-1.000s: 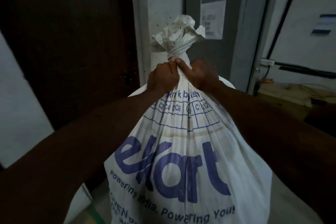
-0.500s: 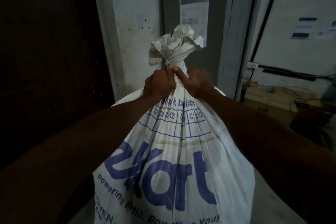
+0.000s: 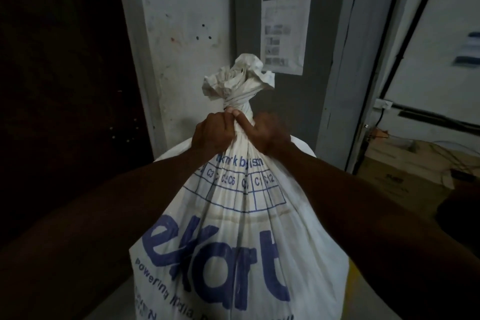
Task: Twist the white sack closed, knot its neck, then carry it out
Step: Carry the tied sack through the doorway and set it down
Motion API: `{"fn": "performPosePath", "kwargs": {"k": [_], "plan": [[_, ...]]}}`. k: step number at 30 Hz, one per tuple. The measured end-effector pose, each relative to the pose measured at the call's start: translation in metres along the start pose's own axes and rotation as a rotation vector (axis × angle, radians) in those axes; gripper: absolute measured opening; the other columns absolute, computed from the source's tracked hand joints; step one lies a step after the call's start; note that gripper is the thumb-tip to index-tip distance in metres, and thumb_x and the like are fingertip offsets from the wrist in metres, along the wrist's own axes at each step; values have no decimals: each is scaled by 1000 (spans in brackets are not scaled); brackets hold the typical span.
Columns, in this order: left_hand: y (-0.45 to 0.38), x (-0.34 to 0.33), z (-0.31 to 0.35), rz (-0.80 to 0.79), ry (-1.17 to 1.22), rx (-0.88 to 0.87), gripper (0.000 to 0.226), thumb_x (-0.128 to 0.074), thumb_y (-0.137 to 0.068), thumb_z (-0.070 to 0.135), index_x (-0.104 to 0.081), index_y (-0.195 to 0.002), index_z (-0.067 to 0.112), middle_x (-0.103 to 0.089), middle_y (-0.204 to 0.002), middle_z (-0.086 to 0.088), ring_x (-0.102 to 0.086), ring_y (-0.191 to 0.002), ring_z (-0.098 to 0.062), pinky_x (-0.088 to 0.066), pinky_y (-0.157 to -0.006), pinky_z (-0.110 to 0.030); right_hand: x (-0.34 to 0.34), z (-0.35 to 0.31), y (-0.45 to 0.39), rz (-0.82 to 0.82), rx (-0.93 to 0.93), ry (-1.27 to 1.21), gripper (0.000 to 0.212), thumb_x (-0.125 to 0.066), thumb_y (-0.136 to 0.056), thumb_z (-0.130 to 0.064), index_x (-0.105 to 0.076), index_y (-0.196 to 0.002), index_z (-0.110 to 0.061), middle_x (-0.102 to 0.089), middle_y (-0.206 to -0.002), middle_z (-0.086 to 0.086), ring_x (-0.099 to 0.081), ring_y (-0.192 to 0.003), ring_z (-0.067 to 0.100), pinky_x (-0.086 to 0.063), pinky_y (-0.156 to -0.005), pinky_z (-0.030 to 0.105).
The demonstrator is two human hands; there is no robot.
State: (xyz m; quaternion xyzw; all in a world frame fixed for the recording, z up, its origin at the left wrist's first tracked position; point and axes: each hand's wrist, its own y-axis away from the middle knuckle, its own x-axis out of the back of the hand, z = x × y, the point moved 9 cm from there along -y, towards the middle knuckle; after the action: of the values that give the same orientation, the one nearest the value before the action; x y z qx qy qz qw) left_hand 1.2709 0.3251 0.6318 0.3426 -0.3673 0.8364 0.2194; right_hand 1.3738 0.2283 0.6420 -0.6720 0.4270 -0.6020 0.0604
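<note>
A full white sack (image 3: 233, 236) with blue lettering fills the lower middle of the head view. Its neck (image 3: 237, 102) is twisted tight, with a crumpled tuft of fabric fanning out above. My left hand (image 3: 211, 135) grips the neck from the left. My right hand (image 3: 268, 135) grips it from the right, thumb pressed against the twist. Both hands touch each other just below the tuft. The sack's bottom is out of frame.
A dark brown door (image 3: 65, 86) stands at the left. A white pillar (image 3: 181, 41) and a grey door (image 3: 280, 101) with a paper notice (image 3: 285, 28) are straight ahead. Cardboard boxes and cables (image 3: 415, 163) lie at the right by a white wall.
The view has swung to the right: the dark door and its sign slid out to the left, and the grey door came to the middle. Both hands kept their grip on the neck.
</note>
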Motion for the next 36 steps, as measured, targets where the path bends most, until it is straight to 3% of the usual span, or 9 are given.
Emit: {"fn": "performPosePath", "kwargs": {"k": [7, 10, 13, 19, 21, 24, 27, 31, 36], "plan": [[-17, -61, -26, -78, 32, -1, 44, -28, -105, 34, -62, -108, 6, -67, -105, -17, -61, -100, -36, -45, -86, -46, -59, 36, -1, -84, -45, 25, 65, -27, -93, -76, -44, -55, -25, -53, -63, -3, -53, -63, 16, -40, -67, 29], [-11, -100, -50, -114, 74, 10, 41, -33, -104, 31, -65, -100, 7, -69, -93, -14, -64, -87, -32, -50, -78, -43, -99, 60, 14, -136, -82, -12, 71, -23, -90, -80, -43, -52, -23, -45, -52, -7, -55, -56, 18, -52, -65, 37], [3, -150, -75, -295, 214, 5, 28, -47, -101, 18, -68, -91, 4, -66, -66, -6, -63, -57, -22, -50, -49, -30, -148, 83, 37, -160, -87, 45, 79, -25, -91, -78, -57, -56, -15, -57, -54, 1, -62, -59, 22, -51, -62, 33], [50, -264, -148, -416, -35, -163, 21, -49, -98, 13, -61, -103, -4, -66, -69, -11, -62, -54, -25, -44, -43, -28, -265, 118, 105, -261, -69, 133, 86, -18, -89, -79, -68, -78, -10, -71, -77, 12, -68, -77, 30, -52, -70, 37], [70, -291, -174, -308, -101, -231, 17, -52, -97, 12, -62, -97, -2, -63, -66, -11, -59, -52, -26, -41, -41, -29, -307, 125, 133, -296, -46, 144, 85, -18, -91, -78, -70, -81, -11, -71, -75, 10, -68, -74, 29, -50, -66, 35], [104, -337, -220, -251, -154, -205, 11, -61, -88, 10, -63, -90, -1, -60, -64, -12, -57, -52, -28, -40, -42, -30, -362, 133, 176, -238, 26, 203, 74, -32, -95, -72, -74, -74, -14, -66, -61, 7, -65, -59, 26, -39, -54, 32], [133, -384, -252, -235, -290, -254, 17, -48, -96, 12, -59, -94, 0, -64, -69, -14, -61, -55, -31, -46, -46, -32, -406, 147, 207, -141, 18, 154, 68, -52, -92, -64, -59, -49, -11, -56, -45, 6, -56, -43, 26, -39, -47, 29], [156, -453, -310, -462, -111, 88, 34, -37, -102, 28, -65, -100, 9, -71, -92, -15, -66, -86, -36, -47, -76, -40, -466, 169, 241, -192, -7, 129, 70, -51, -92, -65, -55, -48, -11, -56, -45, 7, -58, -45, 28, -46, -46, 33], [191, -508, -334, -428, -105, 44, 47, -27, -99, 33, -65, -100, 5, -71, -92, -18, -66, -88, -39, -47, -78, -44, -526, 199, 289, -275, -44, 126, 71, -49, -92, -64, -51, -44, -10, -54, -41, 8, -56, -41, 28, -43, -49, 31]]}}
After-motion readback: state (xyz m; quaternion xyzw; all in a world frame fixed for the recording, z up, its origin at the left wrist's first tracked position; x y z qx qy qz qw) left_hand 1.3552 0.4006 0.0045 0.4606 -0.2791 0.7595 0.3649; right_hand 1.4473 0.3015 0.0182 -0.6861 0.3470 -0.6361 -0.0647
